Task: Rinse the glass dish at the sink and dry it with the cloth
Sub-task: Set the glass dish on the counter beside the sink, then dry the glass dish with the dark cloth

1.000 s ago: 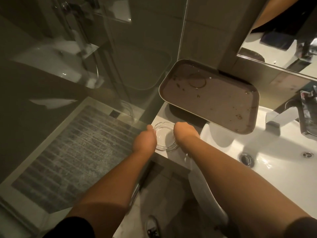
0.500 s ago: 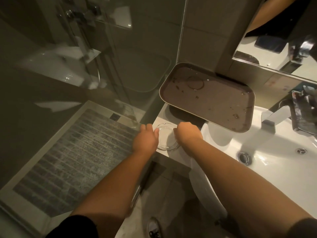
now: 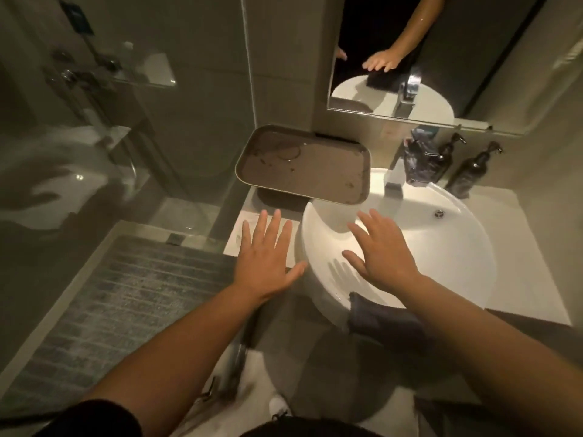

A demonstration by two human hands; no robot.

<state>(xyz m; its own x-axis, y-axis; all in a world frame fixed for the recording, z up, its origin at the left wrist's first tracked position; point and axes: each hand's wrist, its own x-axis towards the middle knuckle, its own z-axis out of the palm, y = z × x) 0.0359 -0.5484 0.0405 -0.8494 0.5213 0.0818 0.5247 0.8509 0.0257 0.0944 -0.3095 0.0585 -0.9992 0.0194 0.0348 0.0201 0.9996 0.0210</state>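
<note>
Over the white sink [image 3: 448, 247], the right hand [image 3: 386, 260] is held flat with its fingers spread wide, and it holds nothing. Its shadow falls on the sink's near wall. The left hand [image 3: 266, 260] is flat too, fingers spread, above the pale bench [image 3: 235, 244] just left of the sink, and its grip is empty as well. The glass dish cannot be seen; it may be hidden under the left hand, but the dim view does not let one tell.

A dark cloth [image 3: 383, 320] hangs over the near rim of the sink, just below the right wrist. A brown tray [image 3: 318, 175] (it has wet ring marks and spots on it) sits behind the hands, with one corner sticking out over the sink. The tap [image 3: 396, 175] stands at the back of the sink, and two dark pump bottles [image 3: 470, 171] stand to its right by the wall. The mirror [image 3: 441, 58] above shows a hand and the tap.
</note>
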